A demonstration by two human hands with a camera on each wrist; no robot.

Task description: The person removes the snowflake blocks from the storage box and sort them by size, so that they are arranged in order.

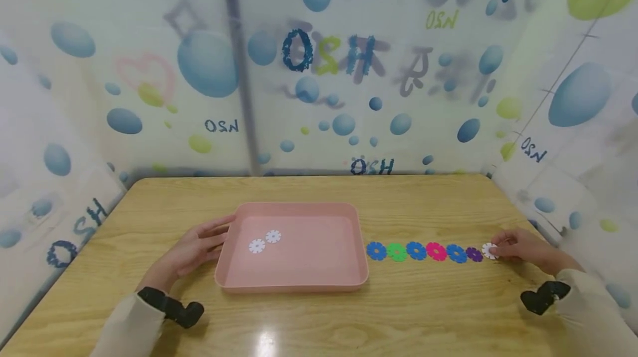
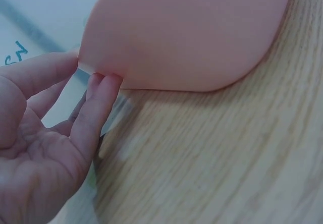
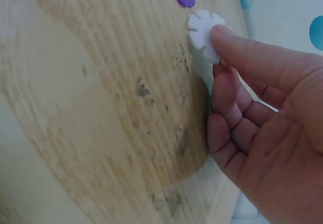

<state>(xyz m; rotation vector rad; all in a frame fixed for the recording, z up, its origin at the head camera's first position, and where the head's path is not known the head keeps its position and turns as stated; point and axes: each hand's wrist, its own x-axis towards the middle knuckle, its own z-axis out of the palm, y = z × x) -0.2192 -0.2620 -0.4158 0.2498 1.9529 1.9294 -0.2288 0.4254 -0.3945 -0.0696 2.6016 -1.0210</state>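
My right hand [image 1: 520,247] pinches a white snowflake disc [image 3: 200,26] between thumb and fingers, at the right end of a row of plastic snowflake discs. The purple disc [image 1: 474,254] lies just left of it. Further left come a blue disc [image 1: 456,253], a pink one [image 1: 436,252] and several more in blue and green. A pink tray [image 1: 309,243] holds two white discs [image 1: 265,241] toward its left side. With fingers stretched out, my left hand [image 1: 196,249] touches the tray's left wall; in the left wrist view the fingertips [image 2: 112,80] rest against its outside near a corner.
The wooden table [image 1: 319,318] reaches back to a patterned curtain [image 1: 319,97], with more of it at both sides. Black straps [image 1: 169,307] sit around both wrists. Dark marks [image 3: 143,89] spot the tabletop near the right hand.
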